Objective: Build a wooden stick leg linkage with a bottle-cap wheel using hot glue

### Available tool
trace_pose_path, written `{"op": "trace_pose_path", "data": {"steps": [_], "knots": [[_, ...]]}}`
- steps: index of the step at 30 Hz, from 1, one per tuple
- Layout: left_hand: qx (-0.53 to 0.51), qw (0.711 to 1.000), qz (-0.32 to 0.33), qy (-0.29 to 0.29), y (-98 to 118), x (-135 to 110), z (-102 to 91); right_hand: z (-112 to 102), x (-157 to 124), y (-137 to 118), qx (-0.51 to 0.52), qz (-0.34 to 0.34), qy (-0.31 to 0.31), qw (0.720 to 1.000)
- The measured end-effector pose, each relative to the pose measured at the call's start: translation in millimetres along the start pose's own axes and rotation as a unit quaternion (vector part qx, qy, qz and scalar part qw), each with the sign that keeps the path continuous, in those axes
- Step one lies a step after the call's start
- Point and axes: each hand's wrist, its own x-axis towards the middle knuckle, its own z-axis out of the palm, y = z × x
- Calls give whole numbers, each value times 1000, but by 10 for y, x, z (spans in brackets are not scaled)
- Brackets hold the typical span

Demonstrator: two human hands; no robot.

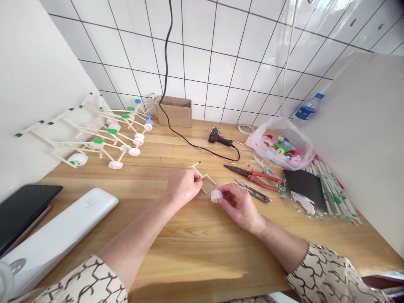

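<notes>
Over the middle of the wooden table, my left hand [184, 185] is closed on a small frame of pale wooden sticks [208, 178]. One stick of it ends in a dark tip, and part of the frame is hidden behind my fingers. To its right my right hand [241, 206] pinches a white bottle cap [216, 195] between thumb and fingers. The cap is held close to the stick ends; whether they touch I cannot tell. Beyond my right hand lie red-handled pliers [257, 176] and dark thread snips [254, 192].
Several stick models with cap wheels [104, 134] stand at left. A black glue gun [219, 138] and cardboard box [175, 111] are at the back. A bag of coloured caps [280, 145], wrapped chopsticks [334, 191] and a bottle [307, 109] are right; a phone [25, 210] and white power bank [63, 240] left.
</notes>
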Motion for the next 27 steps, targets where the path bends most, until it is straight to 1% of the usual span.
{"op": "trace_pose_path", "data": {"steps": [3, 6, 12, 16, 20, 27], "knots": [[-23, 999, 10, 23, 19, -53, 2, 11, -13, 18, -11, -4, 10, 1000], [-67, 997, 23, 40, 29, -109, 11, 21, -22, 32, -25, -15, 20, 999], [-154, 984, 48, 78, 57, -206, -13, 8, -33, 25, -9, -46, 35, 998], [-198, 973, 69, 95, 125, -279, -48, 1, -47, 24, -9, -74, 60, 995], [-206, 969, 85, 110, 181, -332, -60, 2, -61, 28, -23, -95, 84, 992], [-205, 966, 92, 129, 226, -358, -61, -3, -78, 25, -45, -120, 105, 986]]}}
